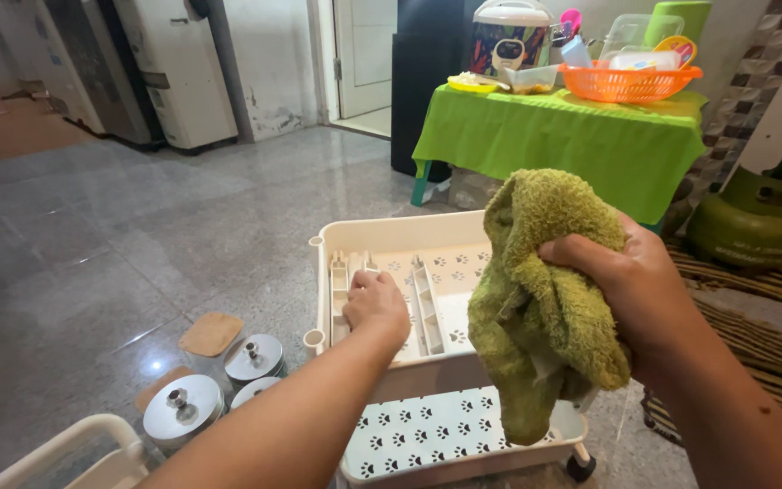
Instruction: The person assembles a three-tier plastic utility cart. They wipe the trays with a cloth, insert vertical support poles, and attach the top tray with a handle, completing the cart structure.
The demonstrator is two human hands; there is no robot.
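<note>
My right hand [631,290] grips a bunched green towel [540,299] and holds it up over the right side of a cream plastic rack [391,237]. The rack is a wheeled trolley with paw-print cut-outs, an upper tray and a lower shelf [427,435]. My left hand [375,303] rests closed on the ridged dividers at the left of the upper tray; whether it grips them is unclear. The towel hides the tray's right part.
Metal lids with knobs [255,358] and a cork mat [211,333] lie on the grey tiled floor at left. A green-clothed table [572,136] with an orange basket [626,83] stands behind. A green gas cylinder [753,217] sits at right on a woven mat.
</note>
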